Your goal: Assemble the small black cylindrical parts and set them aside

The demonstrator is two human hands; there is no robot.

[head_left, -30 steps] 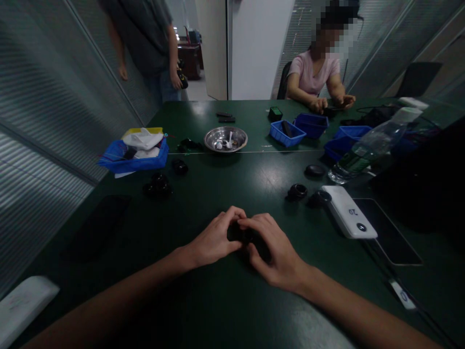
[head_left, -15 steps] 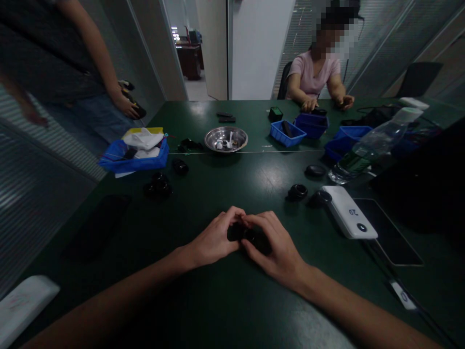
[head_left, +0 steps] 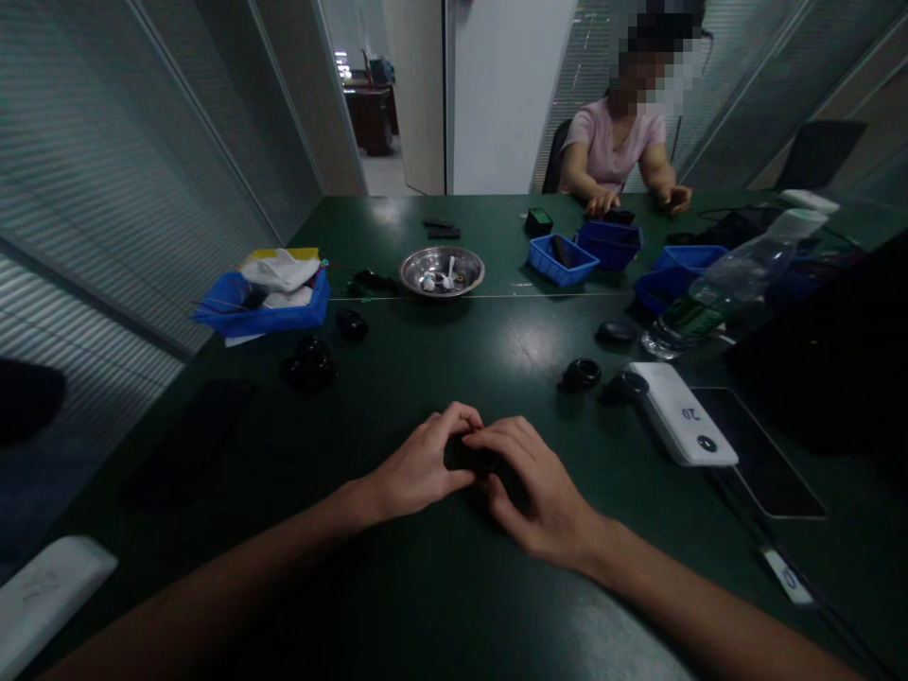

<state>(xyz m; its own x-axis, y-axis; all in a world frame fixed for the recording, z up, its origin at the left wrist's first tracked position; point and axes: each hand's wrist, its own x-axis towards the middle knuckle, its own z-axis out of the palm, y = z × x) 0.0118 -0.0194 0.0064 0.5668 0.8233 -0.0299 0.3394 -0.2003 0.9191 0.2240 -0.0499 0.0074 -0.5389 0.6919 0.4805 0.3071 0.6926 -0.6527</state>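
While both hands sit knuckle to knuckle at the near middle of the desk (head_left: 454, 605), I'm watching the left hand (head_left: 418, 465) and the right hand (head_left: 535, 492) curl their fingers around a small black part (head_left: 469, 456), each grip pinched in on it from its own side, the part just off or on the desk top, I can't tell which. It looks to me like a hard, compact piece, light enough for fingertips, rigid, probably smooth and a bit slippery in this dim light; I'd judge the outer rim the place to take it, since most of it is hidden under the fingers. Room is decent: bare green surface lies all around the hands. To the right, near but apart, sit a black ring (head_left: 582, 374) and a white power bank (head_left: 682, 426) with a dark phone (head_left: 759, 449) beside it, and a tipped water bottle (head_left: 724, 288) beyond. To the left, well apart, a blue bin (head_left: 259, 317); a steel bowl (head_left: 441, 271) farther back. Across the desk a seated person (head_left: 617, 142) works at more blue trays (head_left: 610, 248), well clear of my hands.
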